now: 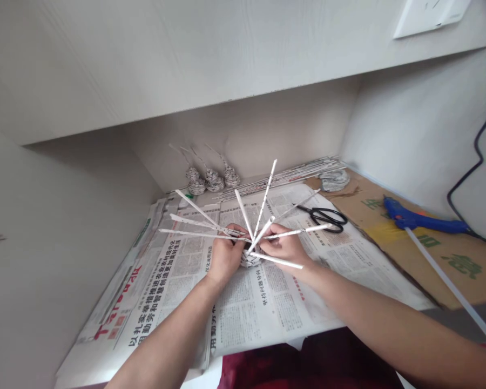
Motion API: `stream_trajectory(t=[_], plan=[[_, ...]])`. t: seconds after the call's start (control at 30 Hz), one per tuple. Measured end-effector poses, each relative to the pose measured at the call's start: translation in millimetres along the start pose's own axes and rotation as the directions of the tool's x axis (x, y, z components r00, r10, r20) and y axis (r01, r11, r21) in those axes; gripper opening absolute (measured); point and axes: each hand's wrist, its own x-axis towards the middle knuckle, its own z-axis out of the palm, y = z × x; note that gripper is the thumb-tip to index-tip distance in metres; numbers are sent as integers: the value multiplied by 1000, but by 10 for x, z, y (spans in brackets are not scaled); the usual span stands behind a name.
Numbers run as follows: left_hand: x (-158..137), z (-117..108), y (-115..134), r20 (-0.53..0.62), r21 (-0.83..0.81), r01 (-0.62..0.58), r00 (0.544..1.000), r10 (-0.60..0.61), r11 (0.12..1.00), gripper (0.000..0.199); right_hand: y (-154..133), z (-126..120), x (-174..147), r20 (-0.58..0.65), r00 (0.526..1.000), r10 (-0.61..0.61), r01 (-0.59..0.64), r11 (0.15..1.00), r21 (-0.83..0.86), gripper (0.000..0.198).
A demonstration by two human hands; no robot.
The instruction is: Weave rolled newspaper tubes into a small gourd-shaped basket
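Between my two hands sits a small woven paper basket [250, 259], with several rolled-paper sticks [198, 208] fanning out from it. My left hand [225, 251] grips its left side, thumb and fingers closed at the base of the sticks. From the other side my right hand [285, 246] pinches the weave near a paper stick [303, 230] that points right. The fingertips of both hands are partly hidden behind the sticks. Underneath lies spread newspaper [182, 302].
At the back stand three gourd-shaped woven paper pieces [214, 180], beside a bundle of paper sticks [283, 175]. Black scissors [328, 217] lie right of my hands. A blue glue gun [425, 219] rests on cardboard [461, 265], its cord [476, 146] running up. A cabinet [186, 65] overhangs the back.
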Motion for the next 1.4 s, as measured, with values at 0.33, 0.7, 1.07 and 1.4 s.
stream_trajectory(t=[0.33, 0.7, 1.07, 1.4], plan=[[-39, -1, 42, 18, 18, -70, 997, 70, 997, 12, -31, 33, 46, 73, 963, 258, -269, 931, 247, 20], [-38, -1, 12, 26, 4, -123, 992, 123, 992, 12, -14, 67, 47, 57, 982, 180, -188, 950, 248, 17], [-33, 17, -15, 4, -28, -86, 996, 87, 996, 11, 21, 19, 53, 8, 996, 93, -93, 995, 39, 13], [-30, -13, 11, 37, 67, -135, 991, 132, 989, 13, -59, -27, 27, 30, 997, -72, 73, 997, -30, 13]])
